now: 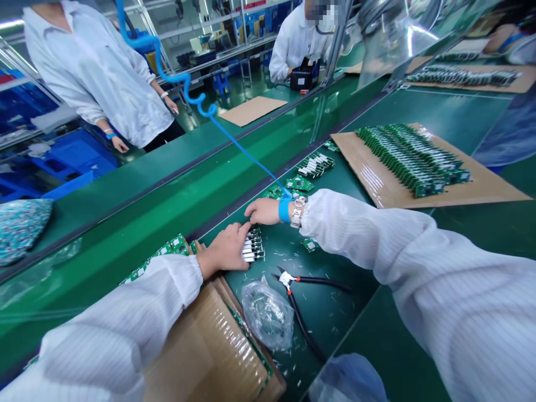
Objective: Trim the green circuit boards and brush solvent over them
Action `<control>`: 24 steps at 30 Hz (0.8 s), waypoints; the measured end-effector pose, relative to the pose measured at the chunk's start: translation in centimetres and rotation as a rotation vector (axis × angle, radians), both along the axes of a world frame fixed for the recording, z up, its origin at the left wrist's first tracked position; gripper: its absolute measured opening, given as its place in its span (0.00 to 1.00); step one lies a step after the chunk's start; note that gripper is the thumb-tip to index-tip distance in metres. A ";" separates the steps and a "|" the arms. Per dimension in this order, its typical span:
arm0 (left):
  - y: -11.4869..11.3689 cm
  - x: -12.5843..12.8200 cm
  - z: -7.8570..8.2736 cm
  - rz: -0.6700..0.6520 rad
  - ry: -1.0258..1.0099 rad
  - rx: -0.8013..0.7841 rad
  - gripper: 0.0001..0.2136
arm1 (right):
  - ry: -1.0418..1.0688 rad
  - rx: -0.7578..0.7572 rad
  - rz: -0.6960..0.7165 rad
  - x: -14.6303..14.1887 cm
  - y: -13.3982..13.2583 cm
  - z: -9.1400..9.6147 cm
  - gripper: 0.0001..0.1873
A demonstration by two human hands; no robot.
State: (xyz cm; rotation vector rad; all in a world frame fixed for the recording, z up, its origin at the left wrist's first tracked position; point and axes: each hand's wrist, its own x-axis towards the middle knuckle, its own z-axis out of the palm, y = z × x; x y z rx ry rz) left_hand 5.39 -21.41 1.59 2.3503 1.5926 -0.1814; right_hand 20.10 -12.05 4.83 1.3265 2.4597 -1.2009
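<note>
The left hand [224, 249] lies against a small stack of green circuit boards with white connectors [253, 244] on the green bench [280, 245], though whether it grips them cannot be told. The right hand [265, 211] is open just above, apart from the left. Black-handled diagonal cutters [293, 296] lie at 6 o'clock from the stack.
</note>
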 end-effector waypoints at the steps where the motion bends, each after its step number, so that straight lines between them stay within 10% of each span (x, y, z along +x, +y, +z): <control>1: 0.0 0.0 0.0 -0.001 -0.007 0.003 0.45 | 0.013 0.005 -0.010 0.6 0.0 0.3 0.15; 6: -0.4 0.7 0.2 0.008 -0.004 -0.006 0.45 | 0.069 -0.004 -0.060 2.9 -1.7 0.9 0.16; 16: -1.2 1.8 -0.2 0.061 0.040 -0.033 0.44 | 0.318 -0.195 -0.364 1.2 -6.7 -5.6 0.35; 24: -1.2 2.7 -0.8 0.082 -0.005 -0.042 0.46 | 0.495 -0.427 -0.546 0.1 -7.6 -4.9 0.42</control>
